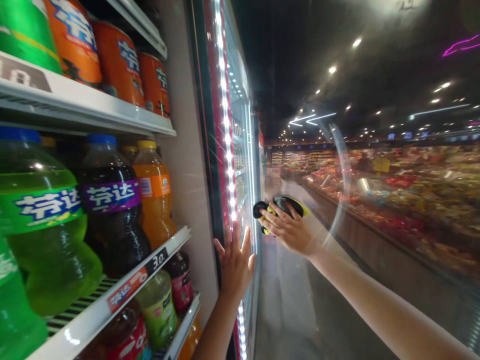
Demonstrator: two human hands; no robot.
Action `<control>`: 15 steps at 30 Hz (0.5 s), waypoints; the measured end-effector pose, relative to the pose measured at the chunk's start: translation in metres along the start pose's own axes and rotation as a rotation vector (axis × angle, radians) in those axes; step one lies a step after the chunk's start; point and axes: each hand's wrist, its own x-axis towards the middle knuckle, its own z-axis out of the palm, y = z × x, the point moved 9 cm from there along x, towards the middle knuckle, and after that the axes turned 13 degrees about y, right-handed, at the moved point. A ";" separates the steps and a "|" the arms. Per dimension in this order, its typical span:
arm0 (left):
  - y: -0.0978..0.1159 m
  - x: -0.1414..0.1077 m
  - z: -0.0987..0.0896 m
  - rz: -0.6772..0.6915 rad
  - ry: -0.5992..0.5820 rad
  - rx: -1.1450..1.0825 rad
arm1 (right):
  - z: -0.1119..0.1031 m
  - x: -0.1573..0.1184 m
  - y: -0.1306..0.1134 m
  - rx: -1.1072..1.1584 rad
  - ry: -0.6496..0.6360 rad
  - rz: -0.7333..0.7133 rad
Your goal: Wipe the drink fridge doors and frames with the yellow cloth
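Note:
My left hand (pixel 236 262) lies with its fingers spread against the edge of the drinks cooler, over the lit strip (pixel 227 125). My right hand (pixel 290 230) is wrapped around a black-and-yellow hand-held tool (pixel 287 205) with rounded ends, whose exact kind is unclear. Around that tool spreads what looks like a clear pane with a pale curved streak (pixel 343 165). Whether the tool presses on the pane cannot be made out.
At left, cooler shelves (pixel 150 267) hold green, purple and orange soda bottles (pixel 108 195), with orange cans (pixel 118 60) above. More lit glass coolers (pixel 240 145) line up beyond. A long, blurred produce display (pixel 393 200) runs along the right, across the aisle floor (pixel 285 300).

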 end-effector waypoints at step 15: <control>-0.014 -0.003 -0.018 -0.008 0.013 0.062 | 0.029 -0.003 -0.057 0.096 0.019 -0.065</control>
